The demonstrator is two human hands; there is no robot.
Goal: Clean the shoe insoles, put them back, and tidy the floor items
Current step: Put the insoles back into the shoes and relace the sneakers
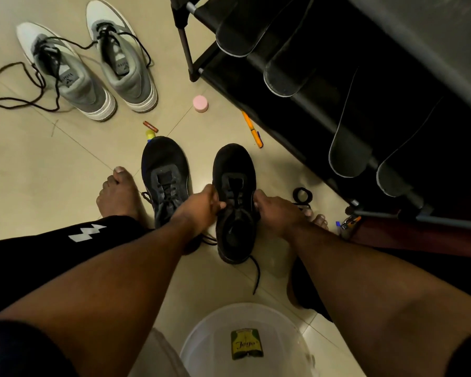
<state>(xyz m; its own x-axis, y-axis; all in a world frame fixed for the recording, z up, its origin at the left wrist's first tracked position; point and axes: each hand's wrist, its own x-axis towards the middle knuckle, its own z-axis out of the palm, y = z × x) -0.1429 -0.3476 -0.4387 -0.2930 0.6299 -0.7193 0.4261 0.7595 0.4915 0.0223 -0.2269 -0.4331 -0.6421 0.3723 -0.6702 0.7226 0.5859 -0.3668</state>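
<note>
Nearest the camera, at 6 o'clock, a clear round plastic basin [201, 338] sits on the beige tiled floor [52, 172], a green-and-yellow packet [247, 344] lying inside it. Just beyond, at centre, stands the right-hand black mesh sneaker [234, 170]. The left hand [201, 206] grips its collar from the 9 o'clock side with fingers curled; the right hand [276, 209] grips the opposite edge from 3 o'clock, likewise clenched on the shoe. A loose black lace [256, 276] trails from the heel toward 6 o'clock.

Just beside it at 9 o'clock stands the second black mesh sneaker [165, 164], with a bare foot [117, 191] further left.

At 2 o'clock, four dark grey-edged insoles [280, 69] lean on a black metal shoe rack [191, 50].

Floor items beyond the sneakers:
- pink round cap [200, 103] at 12 o'clock
- orange pen [252, 129] at 1 o'clock
- small red-brown battery [150, 126] at 11 o'clock
- black tape roll [302, 195] at 3 o'clock

At 10 o'clock, well apart, stands a pair of grey-and-white lace-up sneakers [101, 66]
</note>
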